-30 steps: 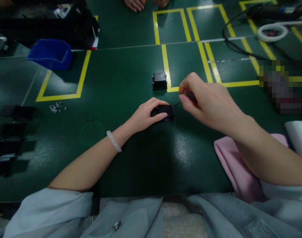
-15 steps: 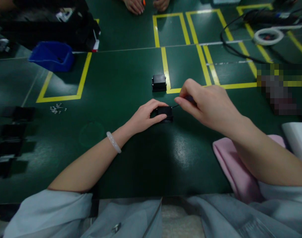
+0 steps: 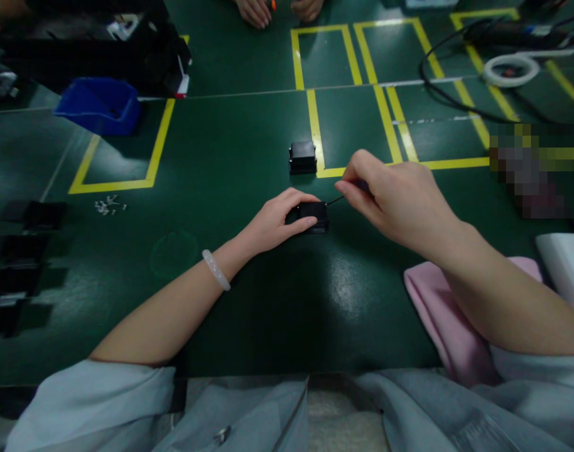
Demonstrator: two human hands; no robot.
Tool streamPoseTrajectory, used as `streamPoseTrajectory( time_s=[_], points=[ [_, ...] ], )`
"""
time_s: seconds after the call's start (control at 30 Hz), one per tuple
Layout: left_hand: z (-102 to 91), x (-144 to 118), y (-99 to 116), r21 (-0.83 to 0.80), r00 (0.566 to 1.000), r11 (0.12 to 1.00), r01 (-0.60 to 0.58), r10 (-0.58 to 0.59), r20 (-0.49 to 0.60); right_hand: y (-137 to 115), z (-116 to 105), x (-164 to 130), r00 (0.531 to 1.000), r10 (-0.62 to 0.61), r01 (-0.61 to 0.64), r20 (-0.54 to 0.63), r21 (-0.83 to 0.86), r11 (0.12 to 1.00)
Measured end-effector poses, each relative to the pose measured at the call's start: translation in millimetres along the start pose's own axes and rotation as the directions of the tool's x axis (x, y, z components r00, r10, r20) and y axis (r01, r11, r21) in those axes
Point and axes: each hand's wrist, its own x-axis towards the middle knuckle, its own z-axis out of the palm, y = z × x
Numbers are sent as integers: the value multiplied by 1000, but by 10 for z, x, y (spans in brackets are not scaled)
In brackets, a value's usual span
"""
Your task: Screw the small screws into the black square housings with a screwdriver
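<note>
1. A small black box [image 3: 314,216] lies on the green table [image 3: 230,163], just in front of the person.
2. The left hand [image 3: 274,221] curls around the box from its left, thumb and fingers closed on it.
3. The right hand [image 3: 394,196] sits just right of the box, fingers pinched shut on a thin dark tool [image 3: 336,200] whose tip meets the box's right edge.
4. A second black box [image 3: 303,156] stands farther back, apart, beside yellow tape [image 3: 315,129].
</note>
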Motion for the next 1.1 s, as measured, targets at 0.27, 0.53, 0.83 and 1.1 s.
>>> streamPoseTrajectory(
  time_s=[0.27, 0.53, 0.83, 1.1],
  points=[
    [-1, 5, -7, 4, 1000, 1000, -12, 12, -1, 9, 15, 7, 1000, -2, 3, -19, 13, 1000],
    [0, 3, -7, 3, 1000, 1000, -17, 17, -3, 6, 22, 9, 1000, 12, -10, -27, 88, 996],
    [-1, 1, 0, 9, 1000, 1000, -17, 17, -7, 5, 19, 6, 1000, 12, -11, -12, 43, 999],
    [-4, 3, 6, 12, 1000, 1000, -9, 9, -4, 13, 20, 7, 1000, -8, 8, -3, 39, 999]
  ],
)
